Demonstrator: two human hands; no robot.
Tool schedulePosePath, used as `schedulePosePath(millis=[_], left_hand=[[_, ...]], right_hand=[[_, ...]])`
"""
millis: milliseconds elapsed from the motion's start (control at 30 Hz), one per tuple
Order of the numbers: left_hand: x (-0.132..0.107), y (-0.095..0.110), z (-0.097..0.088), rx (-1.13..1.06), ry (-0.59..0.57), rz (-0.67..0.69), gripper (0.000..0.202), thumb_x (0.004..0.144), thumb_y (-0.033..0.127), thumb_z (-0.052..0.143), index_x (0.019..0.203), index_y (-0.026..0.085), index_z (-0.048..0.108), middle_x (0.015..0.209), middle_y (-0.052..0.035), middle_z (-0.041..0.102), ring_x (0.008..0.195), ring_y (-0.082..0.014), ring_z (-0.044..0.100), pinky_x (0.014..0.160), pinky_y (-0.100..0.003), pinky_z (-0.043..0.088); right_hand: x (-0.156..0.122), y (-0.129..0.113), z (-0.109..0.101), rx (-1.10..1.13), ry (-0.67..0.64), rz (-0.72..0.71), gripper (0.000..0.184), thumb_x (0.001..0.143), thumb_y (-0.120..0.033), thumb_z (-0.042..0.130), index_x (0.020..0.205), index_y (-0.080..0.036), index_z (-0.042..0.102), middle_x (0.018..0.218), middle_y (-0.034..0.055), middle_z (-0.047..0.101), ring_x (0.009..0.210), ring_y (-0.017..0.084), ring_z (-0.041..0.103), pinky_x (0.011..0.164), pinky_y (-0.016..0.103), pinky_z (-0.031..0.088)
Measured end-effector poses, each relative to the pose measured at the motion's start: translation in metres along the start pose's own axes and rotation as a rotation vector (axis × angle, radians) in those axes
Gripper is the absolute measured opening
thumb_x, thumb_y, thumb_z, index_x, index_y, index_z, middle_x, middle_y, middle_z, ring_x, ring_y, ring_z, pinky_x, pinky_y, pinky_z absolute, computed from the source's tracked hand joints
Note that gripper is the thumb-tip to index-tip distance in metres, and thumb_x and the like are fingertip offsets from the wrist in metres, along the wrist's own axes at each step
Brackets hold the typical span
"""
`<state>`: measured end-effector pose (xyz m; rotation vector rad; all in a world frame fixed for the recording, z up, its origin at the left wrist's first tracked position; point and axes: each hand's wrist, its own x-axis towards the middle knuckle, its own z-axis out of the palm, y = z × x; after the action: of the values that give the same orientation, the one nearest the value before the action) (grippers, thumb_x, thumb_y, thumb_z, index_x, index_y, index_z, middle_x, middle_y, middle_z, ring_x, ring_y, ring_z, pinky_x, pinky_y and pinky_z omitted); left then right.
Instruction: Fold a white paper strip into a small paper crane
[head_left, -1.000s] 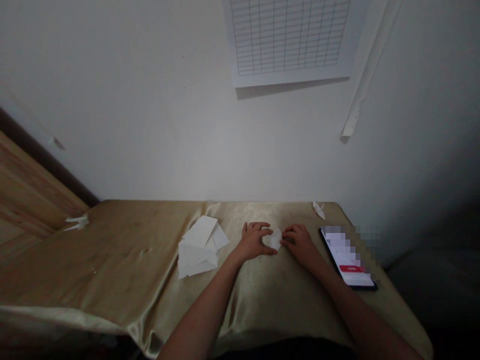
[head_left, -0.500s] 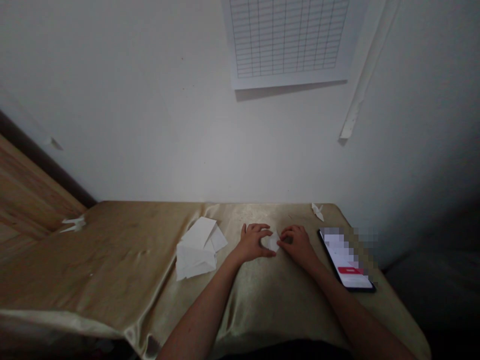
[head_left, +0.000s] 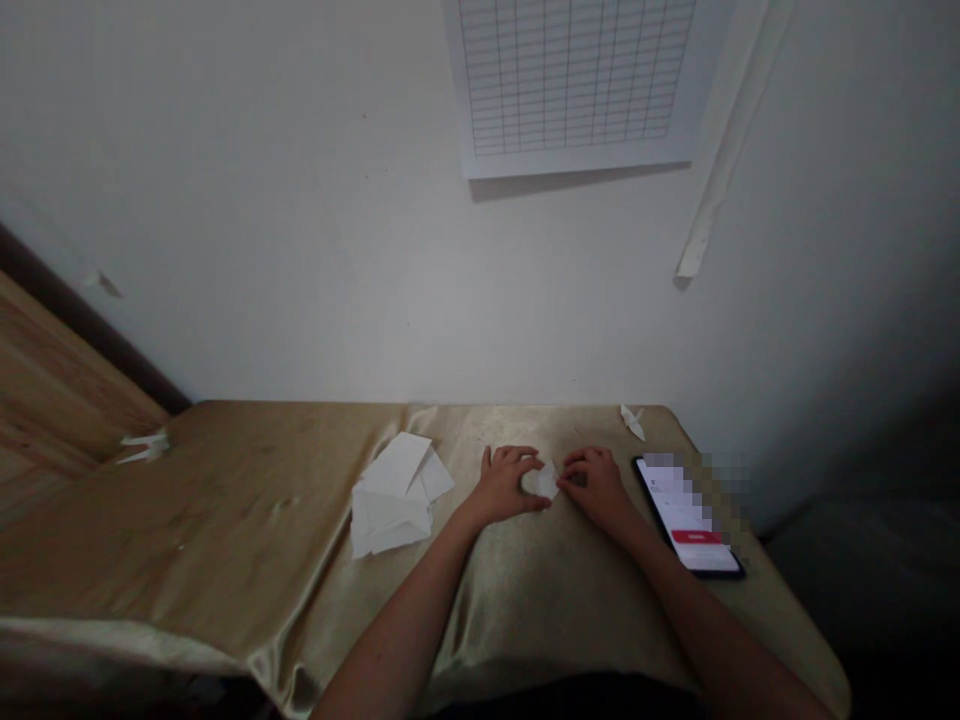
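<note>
The left hand (head_left: pixel 504 487) — like the right hand (head_left: pixel 598 484) — grips the small white paper (head_left: pixel 547 481).

Small white paper (head_left: pixel 548 482), angular, between left hand (head_left: pixel 508 486) and right hand (head_left: pixel 596 487)

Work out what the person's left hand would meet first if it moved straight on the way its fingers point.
The left hand would first meet the small piece of white paper, already right at its fingertips; beyond it, probably the right hand, though depth is hard to judge.
</note>
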<state>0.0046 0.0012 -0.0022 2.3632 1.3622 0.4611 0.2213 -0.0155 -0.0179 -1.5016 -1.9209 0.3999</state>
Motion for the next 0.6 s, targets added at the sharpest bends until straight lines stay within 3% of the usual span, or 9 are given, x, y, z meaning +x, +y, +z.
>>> schedulePosePath(millis=[200,433,600], left_hand=[[-0.0014,-0.0017,0.0024,0.016,0.011,0.012,0.057,0.075,0.049,0.08,0.128,0.035,0.063,0.148,-0.0036,0.055,0.139,-0.0337,0.043,0.12,-0.07,0.007],[-0.0002,0.0004,0.0061,-0.028,0.075,-0.014,0.038,0.082,0.046,0.075,0.117,0.031,0.069,0.141,-0.0031,0.061,0.136,-0.0311,0.046,0.12,-0.07,0.008],[0.0037,0.0009,0.0056,-0.112,0.173,-0.07,0.031,0.083,0.046,0.076,0.111,0.032,0.073,0.138,-0.0034,0.062,0.132,-0.0279,0.052,0.121,-0.06,0.019]], right_hand=[[-0.0004,-0.0006,0.0013,-0.036,-0.001,-0.054,0.009,0.083,-0.026,0.069,0.077,-0.024,0.075,0.108,0.0075,0.07,0.118,0.03,0.05,0.107,0.049,0.035],[-0.0001,0.0023,0.0017,-0.012,0.011,-0.072,0.008,0.086,-0.027,0.068,0.084,-0.025,0.075,0.112,0.0071,0.067,0.117,0.028,0.049,0.107,0.047,0.035],[-0.0023,-0.0012,0.0025,0.008,0.033,-0.092,0.007,0.089,-0.028,0.067,0.089,-0.024,0.073,0.114,0.0078,0.065,0.119,0.027,0.047,0.108,0.046,0.036]])
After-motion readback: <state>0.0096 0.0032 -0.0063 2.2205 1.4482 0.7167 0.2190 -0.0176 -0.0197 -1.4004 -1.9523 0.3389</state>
